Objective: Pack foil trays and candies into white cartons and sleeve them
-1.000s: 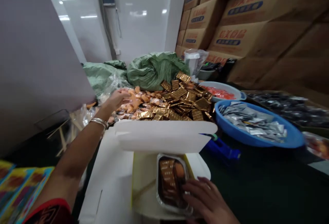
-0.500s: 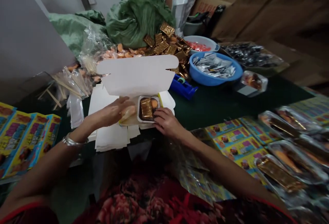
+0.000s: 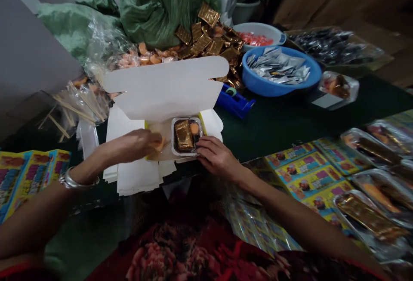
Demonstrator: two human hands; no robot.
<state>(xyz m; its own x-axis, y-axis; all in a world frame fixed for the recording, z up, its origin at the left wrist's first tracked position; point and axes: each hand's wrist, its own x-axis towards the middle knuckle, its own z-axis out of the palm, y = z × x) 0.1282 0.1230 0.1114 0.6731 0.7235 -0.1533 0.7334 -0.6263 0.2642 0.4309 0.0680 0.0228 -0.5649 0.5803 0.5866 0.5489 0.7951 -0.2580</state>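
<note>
An open cardboard box (image 3: 167, 89) stands before me, white inside, its lid raised at the back. In its right half sits a small clear plastic tray (image 3: 174, 149) with a gold foil packet (image 3: 183, 136) and an orange piece in it. My right hand (image 3: 216, 154) grips the tray's right edge, fingers over the rim. Over the box's left half, my left hand (image 3: 140, 143) has its fingers closed on a small orange piece (image 3: 159, 144), mostly hidden by them. Flat white card pieces (image 3: 138, 177) lie beneath the box.
Behind the box are gold packets (image 3: 206, 44), a blue tape dispenser (image 3: 235, 102) and a blue basin (image 3: 280, 87) of silver sachets. Wooden sticks in bags (image 3: 74, 104) lie left. Printed yellow-blue boxes (image 3: 309, 177) and filled trays (image 3: 368, 216) are at right.
My left hand has drawn slightly left and its fingers have curled round the orange piece. The right hand stays at the tray. The camera view has shifted.
</note>
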